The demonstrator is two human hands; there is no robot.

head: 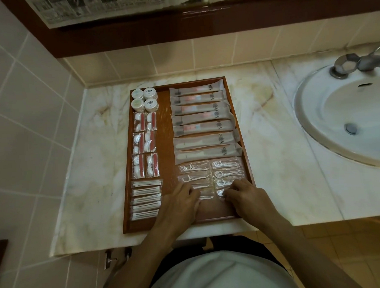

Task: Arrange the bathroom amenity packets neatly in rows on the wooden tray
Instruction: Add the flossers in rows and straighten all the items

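Room: a tiled bathroom, a dark wood mirror frame along the far wall, seen from the head camera looking down.
Worktop: pale veined marble worktop (268, 124), glossy, with a white oval ceramic basin (343, 117) and a faceted metal tap (352, 65) at the right.
Tray: shallow rectangular red-brown wooden tray (166, 131), long axis running near to far, its near edge at the worktop's near edge.
Far left of tray: four round white lidded plastic jars (144, 99) in a square.
Left column: clear crinkly packets of white cotton pads with a pink strip (145, 143), then flat clear packets of white cotton buds (145, 199) at the near end.
Right column: long frosted toothbrush and comb sachets (203, 126), each lying left to right, stacked in a row towards the near side.
Task's thing: clear glossy packets of white floss picks (209, 177) in two short columns at the near right, long axes left to right, directly beyond and under both hands.
Left hand (178, 205): palm down, fingers curled onto the nearest packet of the left floss column; whether it pinches or only presses, I cannot tell.
Right hand (247, 195): palm down, fingertips bent onto the nearest packet of the right floss column; grip likewise unclear.
Key relation: each hand is nearest its own column, so squaring likely means small sideways nudges.
Handling: the slick film probably slides easily on the lacquered wood.
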